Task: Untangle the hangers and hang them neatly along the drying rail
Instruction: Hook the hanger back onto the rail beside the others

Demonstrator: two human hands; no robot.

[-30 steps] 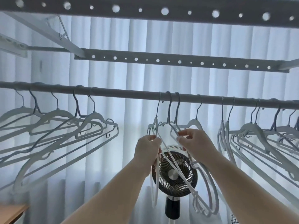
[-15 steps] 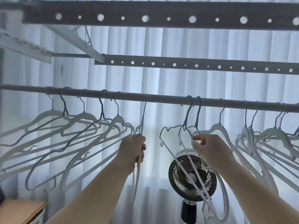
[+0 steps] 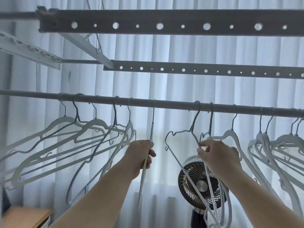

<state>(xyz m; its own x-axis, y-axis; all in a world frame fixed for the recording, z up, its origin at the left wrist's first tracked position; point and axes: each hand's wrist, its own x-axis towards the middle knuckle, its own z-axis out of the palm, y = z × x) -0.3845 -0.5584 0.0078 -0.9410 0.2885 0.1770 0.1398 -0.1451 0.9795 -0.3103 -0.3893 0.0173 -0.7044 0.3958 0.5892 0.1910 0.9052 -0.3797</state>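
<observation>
Nearest, our left hand [image 3: 139, 156] curls round a slim hanger [image 3: 151, 132] turned edge-on, its hook over the drying rail [image 3: 172, 102]. Our right hand [image 3: 218, 157] pinches one shoulder in a tangled pair [image 3: 181, 132], also hooked on the rail. The hangers look light, stiff and quick to snag, so we judge the shoulder near the neck the best hold. We see no container. Beyond stand a fan [image 3: 201, 185] and a curtain [image 3: 181, 86].

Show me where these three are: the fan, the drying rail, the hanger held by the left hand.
fan [image 3: 202, 186], head view, on its shiny centre hub.
drying rail [image 3: 174, 103], head view, on a bare stretch near the middle.
hanger [image 3: 151, 130], head view, on its white neck above the left hand [image 3: 139, 155].
</observation>
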